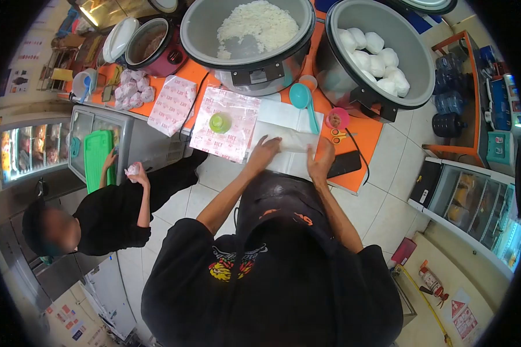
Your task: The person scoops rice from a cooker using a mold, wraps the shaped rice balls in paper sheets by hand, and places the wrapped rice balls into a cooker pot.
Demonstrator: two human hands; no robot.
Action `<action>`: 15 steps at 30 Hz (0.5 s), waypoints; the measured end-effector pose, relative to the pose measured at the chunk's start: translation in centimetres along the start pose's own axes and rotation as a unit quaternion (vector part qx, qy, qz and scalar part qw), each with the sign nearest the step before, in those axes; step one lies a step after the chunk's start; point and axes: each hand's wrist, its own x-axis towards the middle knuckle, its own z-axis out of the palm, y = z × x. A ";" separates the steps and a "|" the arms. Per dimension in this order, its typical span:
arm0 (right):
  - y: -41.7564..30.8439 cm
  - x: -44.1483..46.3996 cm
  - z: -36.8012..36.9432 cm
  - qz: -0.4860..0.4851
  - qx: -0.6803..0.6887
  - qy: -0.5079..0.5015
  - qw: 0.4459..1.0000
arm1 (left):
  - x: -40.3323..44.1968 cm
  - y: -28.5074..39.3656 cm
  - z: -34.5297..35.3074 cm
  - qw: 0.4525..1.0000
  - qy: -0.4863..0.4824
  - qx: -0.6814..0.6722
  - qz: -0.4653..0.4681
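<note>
A white, folded sheet [292,139], paper or thin plastic, lies at the near edge of the orange table in front of me. My left hand [265,151] grips its left side with bent fingers. Closed on its right end is my right hand [321,161]. Behind it a turquoise ladle [301,98] rests on flat white sheets. Left of my left hand, a green cup [220,122] stands on pink-printed wrapping paper [226,144]. Beside my right hand are a pink cup with brown filling [337,119], yellow scissors [339,136] and a black phone [345,164].
A rice pot [249,80] and a pot holding white wrapped balls [362,92] stand at the back. Printed wrapped balls [134,89] and a maroon cooker [167,63] sit farther left. A co-worker [110,214] at left holds a wrapped ball [133,169] near a green tray [98,156].
</note>
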 end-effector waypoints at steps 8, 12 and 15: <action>-3.4 3.1 5.0 -0.166 -0.337 -0.197 0.906 | 8.1 -3.3 -2.0 0.972 -0.090 -0.200 -0.086; 2.2 3.1 7.6 -0.058 -0.359 -0.185 0.913 | 7.4 -3.4 -1.9 0.960 -0.095 -0.242 -0.101; 3.9 3.9 6.3 0.026 -0.206 -0.247 0.947 | 4.4 -3.9 -1.3 0.974 -0.063 -0.198 -0.093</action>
